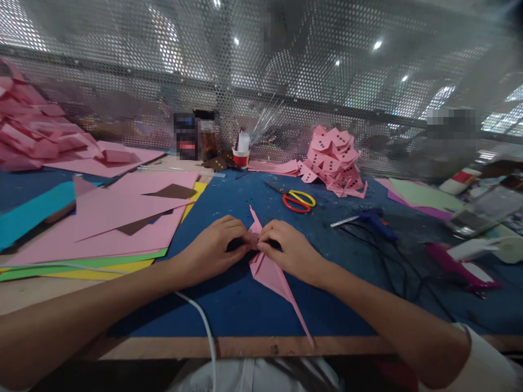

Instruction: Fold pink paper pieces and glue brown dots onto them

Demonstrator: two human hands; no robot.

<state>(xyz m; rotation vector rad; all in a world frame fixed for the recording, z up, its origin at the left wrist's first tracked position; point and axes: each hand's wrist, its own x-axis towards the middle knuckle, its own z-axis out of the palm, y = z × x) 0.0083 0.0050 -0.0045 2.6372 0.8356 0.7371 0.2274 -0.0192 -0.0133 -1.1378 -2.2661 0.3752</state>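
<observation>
A folded piece of pink paper lies on the blue work surface in front of me, its long thin tail slanting toward the table's near edge. My left hand pinches its upper part from the left, thumb and fingers closed on it. From the right, my right hand grips the same part, fingertips almost meeting those of the left. Between them a small folded section shows; the fingertips cover the rest. Just beyond my hands rest scissors with red and yellow handles.
Pink sheets lie stacked at left, beside a heap of folded pink pieces. A dotted pink paper model stands at the back. On the right are a blue glue gun and a magenta tool. A white cable crosses the near edge.
</observation>
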